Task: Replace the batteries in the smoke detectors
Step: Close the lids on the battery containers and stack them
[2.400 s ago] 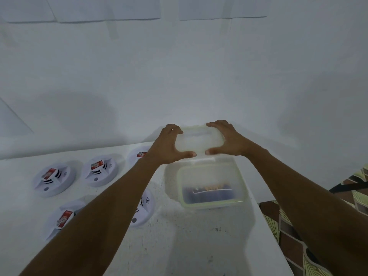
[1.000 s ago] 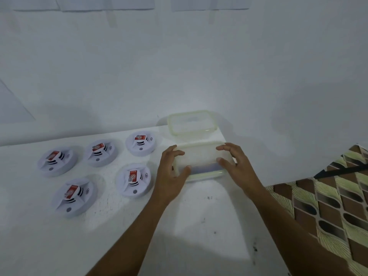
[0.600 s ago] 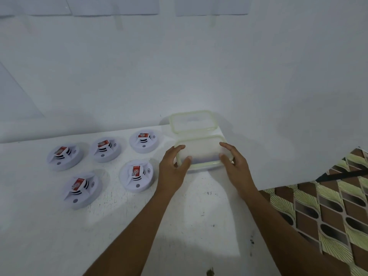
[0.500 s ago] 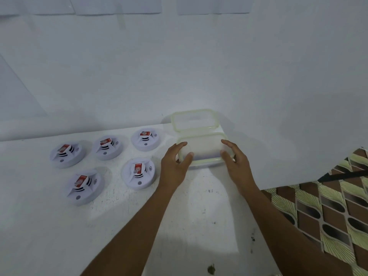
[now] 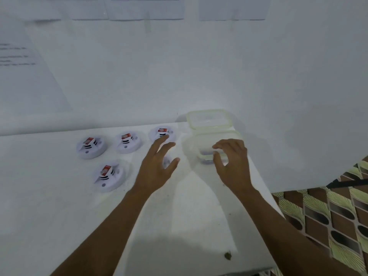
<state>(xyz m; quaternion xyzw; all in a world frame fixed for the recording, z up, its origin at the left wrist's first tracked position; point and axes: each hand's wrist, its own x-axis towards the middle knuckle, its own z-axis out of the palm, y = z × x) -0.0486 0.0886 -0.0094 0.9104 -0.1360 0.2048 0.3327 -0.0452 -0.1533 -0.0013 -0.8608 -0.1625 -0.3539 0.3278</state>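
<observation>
Both hands (image 5: 157, 166) spread empty beside the container (image 5: 207, 144)

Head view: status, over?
Left hand and right hand open, empty. Box on table, lid behind. Detectors untouched; left hand hides one.

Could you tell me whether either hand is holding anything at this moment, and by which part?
Nothing is held: the left hand and right hand hover open, the right above the container.

No legible text is presented. Red labels (image 5: 106, 169) on the round white plastic smoke detectors (image 5: 109, 178) and lines on the white wall paper sheet (image 5: 18, 56) are blurred.
</observation>
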